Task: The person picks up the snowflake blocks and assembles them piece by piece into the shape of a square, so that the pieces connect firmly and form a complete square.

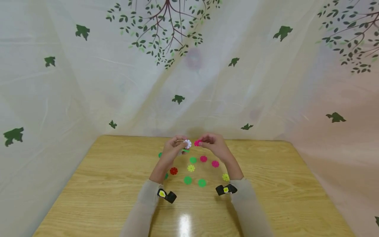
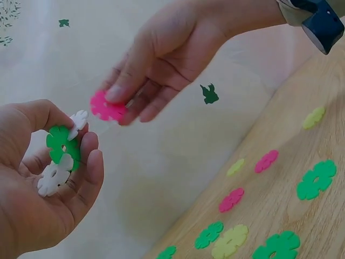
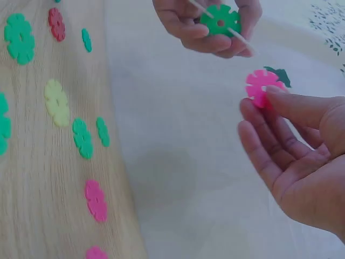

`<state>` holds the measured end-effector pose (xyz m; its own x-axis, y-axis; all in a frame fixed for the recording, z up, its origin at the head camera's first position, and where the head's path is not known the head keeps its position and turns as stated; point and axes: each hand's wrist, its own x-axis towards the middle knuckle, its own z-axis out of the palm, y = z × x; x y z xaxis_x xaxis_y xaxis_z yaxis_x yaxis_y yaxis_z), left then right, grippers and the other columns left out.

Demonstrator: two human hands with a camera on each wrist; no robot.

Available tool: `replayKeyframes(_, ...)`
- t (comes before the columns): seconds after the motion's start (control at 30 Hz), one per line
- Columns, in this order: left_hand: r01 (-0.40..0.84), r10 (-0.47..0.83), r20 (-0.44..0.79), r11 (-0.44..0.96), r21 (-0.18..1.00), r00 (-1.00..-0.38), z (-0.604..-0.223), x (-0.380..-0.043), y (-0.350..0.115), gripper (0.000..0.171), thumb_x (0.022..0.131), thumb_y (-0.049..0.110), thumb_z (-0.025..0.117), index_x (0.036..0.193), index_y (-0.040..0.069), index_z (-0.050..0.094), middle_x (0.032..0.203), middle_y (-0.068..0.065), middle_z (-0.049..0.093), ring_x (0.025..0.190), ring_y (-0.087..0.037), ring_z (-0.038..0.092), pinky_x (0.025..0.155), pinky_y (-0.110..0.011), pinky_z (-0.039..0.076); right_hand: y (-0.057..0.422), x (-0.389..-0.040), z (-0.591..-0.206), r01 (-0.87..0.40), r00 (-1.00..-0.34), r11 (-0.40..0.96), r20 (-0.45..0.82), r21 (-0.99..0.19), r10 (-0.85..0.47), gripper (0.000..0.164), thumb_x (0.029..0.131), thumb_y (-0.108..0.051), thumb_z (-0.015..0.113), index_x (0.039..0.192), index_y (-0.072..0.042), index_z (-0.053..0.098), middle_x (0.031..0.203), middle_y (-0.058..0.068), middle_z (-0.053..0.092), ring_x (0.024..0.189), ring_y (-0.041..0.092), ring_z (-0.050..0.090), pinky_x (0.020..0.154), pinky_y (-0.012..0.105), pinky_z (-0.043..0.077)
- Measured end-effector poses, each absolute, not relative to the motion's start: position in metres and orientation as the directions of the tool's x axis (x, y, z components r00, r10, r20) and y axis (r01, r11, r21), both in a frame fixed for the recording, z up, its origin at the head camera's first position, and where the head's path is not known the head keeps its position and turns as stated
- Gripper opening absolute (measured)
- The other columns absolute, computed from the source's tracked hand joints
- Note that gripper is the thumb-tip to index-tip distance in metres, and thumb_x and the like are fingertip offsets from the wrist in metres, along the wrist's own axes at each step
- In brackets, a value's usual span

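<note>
My left hand (image 2: 48, 178) holds a small joined piece above the table: a green notched plastic disc (image 2: 63, 144) with a white disc (image 2: 54, 178) slotted on one side and a second white disc (image 2: 79, 123) on the other. Between thumb and fingertips, my right hand (image 1: 216, 146) pinches a pink notched disc (image 3: 262, 86). The pink disc is close to the joined piece but apart from it. In the head view the left fingers partly hide the green disc, and the near white disc (image 1: 188, 144) faces the camera.
Loose discs lie on the wooden table (image 1: 103, 184) beneath the hands: several green ones (image 1: 188, 180), pink ones (image 1: 215, 164), yellow ones (image 1: 191, 168) and a red one (image 1: 173, 171). A pale cloth (image 1: 207, 108) with printed leaves hangs behind the table's far edge.
</note>
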<state>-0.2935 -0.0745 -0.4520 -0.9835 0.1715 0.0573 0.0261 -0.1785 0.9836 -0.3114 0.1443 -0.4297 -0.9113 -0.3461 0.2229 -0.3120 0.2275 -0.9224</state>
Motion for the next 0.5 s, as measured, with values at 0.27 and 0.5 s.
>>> replayKeyframes(0.27, 0.021, 0.159, 0.046, -0.154, 0.988, -0.986, -0.456, -0.288, -0.071, 0.025, 0.099, 0.010, 0.064, 0.121, -0.003, 0.061, 0.087, 0.003, 0.071, 0.083, -0.016, 0.066, 0.075, -0.028, 0.058, 0.135, -0.304, -0.435, -0.414, -0.887, 0.093, 0.378, -0.906, -0.264, 0.013, 0.094, -0.003, 0.071, 0.103, 0.006, 0.071, 0.101, 0.026, 0.072, 0.085, 0.007, 0.070, 0.080, 0.028, 0.061)
replayKeyframes(0.5, 0.023, 0.172, 0.054, -0.181, 0.983, -0.984, -0.454, -0.291, -0.071, 0.023, 0.099, 0.011, 0.063, 0.119, -0.001, 0.063, 0.087, 0.003, 0.071, 0.080, -0.013, 0.064, 0.076, -0.028, 0.057, 0.131, -0.304, -0.433, -0.470, -0.861, 0.072, 0.439, -0.880, -0.255, 0.011, 0.094, -0.001, 0.070, 0.103, 0.007, 0.072, 0.100, 0.025, 0.072, 0.086, 0.006, 0.071, 0.081, 0.024, 0.061)
